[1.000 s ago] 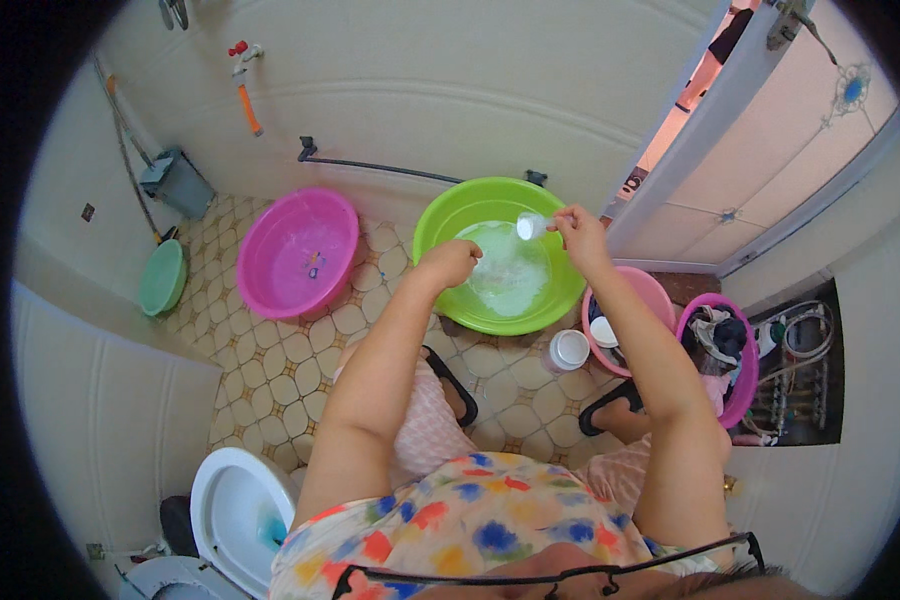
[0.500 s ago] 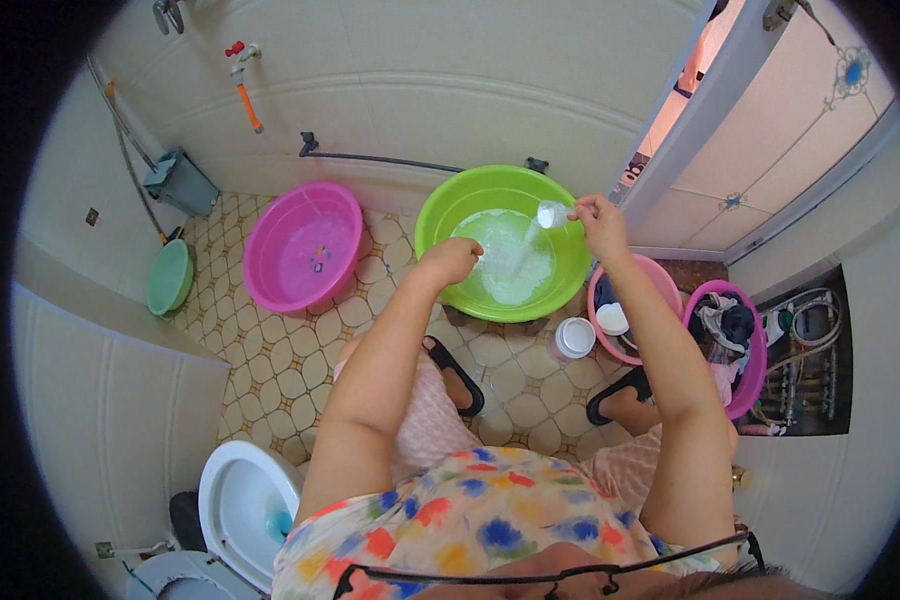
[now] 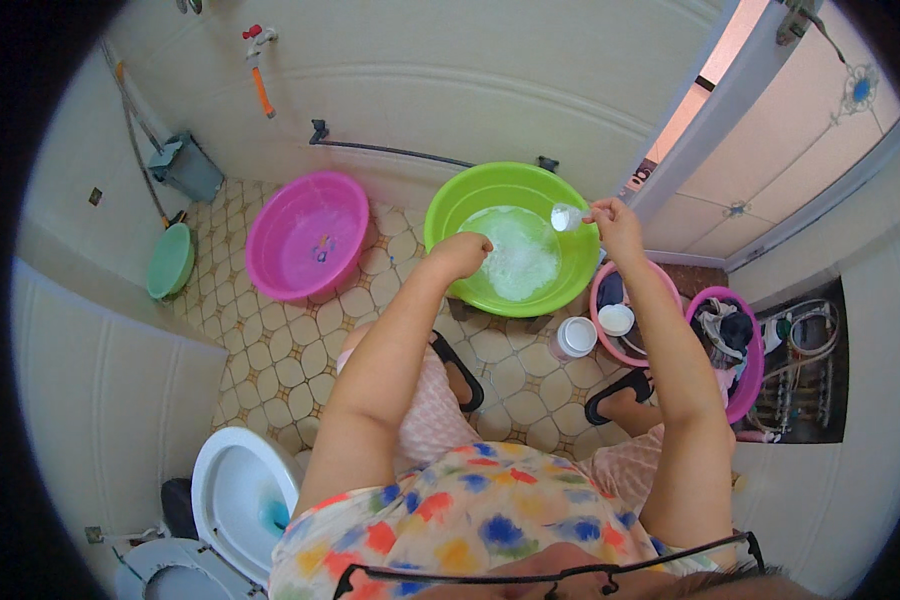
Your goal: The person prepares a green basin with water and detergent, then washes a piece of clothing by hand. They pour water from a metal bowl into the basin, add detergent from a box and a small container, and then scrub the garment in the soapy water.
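A bright green basin (image 3: pixel 440 205) holds water with white foam (image 3: pixel 520 255). Above its right side, my right hand (image 3: pixel 618 232) pinches the handle of a small clear scoop (image 3: pixel 567 218); white powder shows in the scoop. My left hand (image 3: pixel 462 255) hangs over the basin's left part, fingers curled together; what they hold, if anything, is hidden. An open white tub (image 3: pixel 575 338) stands on the floor just below the basin. Its likely lid, a white round cap (image 3: pixel 616 320), lies on a pink basin (image 3: pixel 670 283) with dark clothes.
A magenta basin (image 3: pixel 270 235) sits to the left on the tiles. Clothes fill a purple basin (image 3: pixel 756 372) at the right, beside a recess with pipes (image 3: pixel 805 370). A toilet (image 3: pixel 220 490) is at lower left. An orange-hosed tap (image 3: pixel 260 65) juts from the wall.
White powder was streaming from the tilted scoop into the green basin; now no stream shows. The scoop has shifted slightly right. My left hand stays near the same place over the basin.
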Demonstrator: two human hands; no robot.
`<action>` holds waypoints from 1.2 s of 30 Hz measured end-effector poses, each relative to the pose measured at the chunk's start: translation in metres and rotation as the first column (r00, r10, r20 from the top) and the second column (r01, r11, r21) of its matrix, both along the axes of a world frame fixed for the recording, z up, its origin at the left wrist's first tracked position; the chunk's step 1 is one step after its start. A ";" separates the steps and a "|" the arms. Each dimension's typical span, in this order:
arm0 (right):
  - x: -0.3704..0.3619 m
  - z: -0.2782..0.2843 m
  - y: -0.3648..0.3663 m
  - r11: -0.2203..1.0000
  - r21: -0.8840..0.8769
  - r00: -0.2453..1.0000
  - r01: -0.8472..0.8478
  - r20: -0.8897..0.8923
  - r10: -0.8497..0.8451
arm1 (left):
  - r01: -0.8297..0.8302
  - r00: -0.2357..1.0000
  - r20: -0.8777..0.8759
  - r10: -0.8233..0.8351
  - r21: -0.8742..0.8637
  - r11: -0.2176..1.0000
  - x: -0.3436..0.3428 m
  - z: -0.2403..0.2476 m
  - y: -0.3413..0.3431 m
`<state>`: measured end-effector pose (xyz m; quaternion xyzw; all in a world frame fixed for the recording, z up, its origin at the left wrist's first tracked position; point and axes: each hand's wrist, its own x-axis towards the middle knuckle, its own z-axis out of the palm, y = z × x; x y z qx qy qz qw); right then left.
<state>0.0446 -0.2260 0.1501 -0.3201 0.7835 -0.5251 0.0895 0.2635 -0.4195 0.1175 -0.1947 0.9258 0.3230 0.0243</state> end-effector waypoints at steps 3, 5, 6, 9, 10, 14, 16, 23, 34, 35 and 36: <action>-0.004 -0.001 0.002 1.000 0.031 1.000 -0.004 -0.027 0.005 | 0.000 1.000 0.000 0.000 -0.004 1.000 0.002 0.003 0.002; -0.003 0.000 0.003 0.997 0.072 1.000 -0.009 -0.029 0.011 | -0.005 1.000 0.012 0.006 -0.012 1.000 0.002 0.000 0.002; -0.004 -0.002 0.004 0.999 0.035 1.000 -0.013 -0.019 0.014 | -0.008 1.000 0.018 0.008 -0.017 1.000 0.001 -0.001 0.001; -0.003 -0.003 0.005 1.000 0.013 1.000 -0.024 -0.007 0.024 | 0.000 1.000 0.016 0.000 -0.016 1.000 0.000 -0.003 0.000; 0.001 0.001 0.006 0.998 0.064 0.999 -0.028 -0.014 0.029 | 0.003 1.000 0.014 -0.003 -0.013 1.000 0.001 -0.004 0.000; -0.001 0.003 0.012 1.000 0.009 0.999 -0.015 0.035 0.015 | 0.015 0.999 0.031 -0.014 -0.027 1.000 -0.005 -0.007 0.004; 0.006 0.007 0.012 0.999 0.041 0.999 -0.012 -0.041 0.013 | 0.016 0.999 0.031 -0.015 -0.013 1.000 -0.006 -0.012 0.005; 0.002 0.003 0.023 0.998 0.051 1.000 0.022 -0.018 -0.021 | 0.038 0.997 0.065 -0.035 -0.046 0.998 -0.010 -0.014 0.011; 0.003 0.001 0.043 0.999 0.032 0.994 -0.011 0.107 0.008 | 0.103 0.989 0.110 -0.095 -0.064 0.993 -0.015 -0.011 0.023; 0.005 0.003 0.044 0.995 0.097 0.996 -0.024 0.092 0.015 | 0.093 0.988 0.128 -0.085 -0.062 0.994 -0.015 -0.012 0.024; 0.004 0.000 0.046 0.999 0.039 0.995 -0.019 0.102 0.015 | 0.088 0.987 0.140 -0.079 -0.060 0.994 -0.017 -0.012 0.025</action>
